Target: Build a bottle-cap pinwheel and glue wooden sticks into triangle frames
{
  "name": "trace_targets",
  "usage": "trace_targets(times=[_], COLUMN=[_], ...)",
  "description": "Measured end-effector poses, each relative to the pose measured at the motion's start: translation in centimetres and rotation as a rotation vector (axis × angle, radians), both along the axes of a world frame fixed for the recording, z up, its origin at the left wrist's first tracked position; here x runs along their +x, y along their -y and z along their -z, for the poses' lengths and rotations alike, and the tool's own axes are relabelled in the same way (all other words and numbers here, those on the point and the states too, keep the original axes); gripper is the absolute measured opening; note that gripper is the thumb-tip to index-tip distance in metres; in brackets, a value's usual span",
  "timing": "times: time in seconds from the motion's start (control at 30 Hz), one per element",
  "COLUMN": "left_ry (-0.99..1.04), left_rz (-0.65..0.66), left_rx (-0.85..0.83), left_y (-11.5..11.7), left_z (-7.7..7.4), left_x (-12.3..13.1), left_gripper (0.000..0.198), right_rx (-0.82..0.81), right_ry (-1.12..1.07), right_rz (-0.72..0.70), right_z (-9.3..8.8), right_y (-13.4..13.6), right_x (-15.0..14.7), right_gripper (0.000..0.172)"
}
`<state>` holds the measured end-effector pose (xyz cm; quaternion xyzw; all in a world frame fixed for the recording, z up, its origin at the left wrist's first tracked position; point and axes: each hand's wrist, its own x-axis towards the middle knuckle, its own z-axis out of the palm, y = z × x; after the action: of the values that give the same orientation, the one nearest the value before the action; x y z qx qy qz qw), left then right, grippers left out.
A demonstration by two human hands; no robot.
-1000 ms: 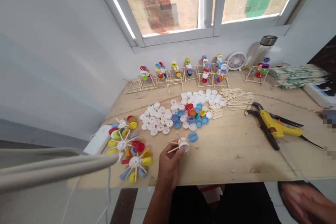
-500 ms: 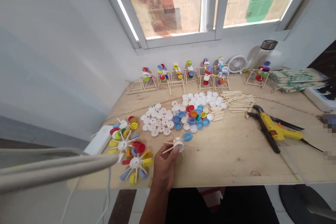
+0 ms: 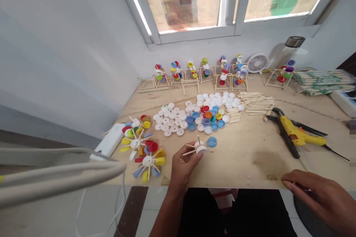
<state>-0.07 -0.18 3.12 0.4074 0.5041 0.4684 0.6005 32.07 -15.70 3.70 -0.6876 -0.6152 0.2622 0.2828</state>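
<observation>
My left hand (image 3: 183, 168) is closed on a wheel of white bottle caps with wooden sticks (image 3: 201, 149), gripping its white hub between thumb and fingers. A blue bottle cap (image 3: 211, 142) sits on one stick; several other sticks show bare ends. My right hand (image 3: 319, 196) hangs over the table's front edge at the right, thumb and fingers drawn together. Whatever its fingers may hold is hidden. Left of my left hand lie finished-looking wheels with coloured caps (image 3: 147, 161). White caps (image 3: 170, 120) and coloured caps (image 3: 207, 118) are spread beyond it.
A yellow glue gun (image 3: 294, 131) rests on a black stand at the right. Cut sticks (image 3: 257, 102) lie in a pile behind. Stick frames with cap wheels (image 3: 224, 74) line the wall beside a small fan (image 3: 257, 63) and bottle (image 3: 292, 50). Pale cables (image 3: 91, 170) cross the left.
My right hand has come into view at the lower right. My left hand has turned the wheel slightly, and the view has shifted a little.
</observation>
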Motion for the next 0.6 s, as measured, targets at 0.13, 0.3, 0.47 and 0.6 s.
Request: trace_targets(times=[0.13, 0.3, 0.47, 0.6], left_ry=[-0.035, -0.085, -0.171, -0.228], left_rz=[0.055, 0.153, 0.301, 0.431], left_rx=[0.047, 0.093, 0.117, 0.135], left_y=[-0.1, 0.0, -0.1, -0.4], left_z=[0.4, 0.1, -0.7, -1.2], left_x=[0.1, 0.2, 0.1, 0.2], left_gripper=[0.034, 0.028, 0.025, 0.028], right_rx=[0.117, 0.122, 0.055, -0.027], right_ry=[-0.073, -0.133, -0.228, -0.246], right_rz=[-0.107, -0.202, -0.384, -0.446], right_z=[-5.1, -4.1, -3.2, -3.2], right_y=[-6.1, -11.4, -13.8, -14.1], right_x=[-6.4, -9.8, -10.9, -11.8], right_gripper=[0.022, 0.047, 0.063, 0.060])
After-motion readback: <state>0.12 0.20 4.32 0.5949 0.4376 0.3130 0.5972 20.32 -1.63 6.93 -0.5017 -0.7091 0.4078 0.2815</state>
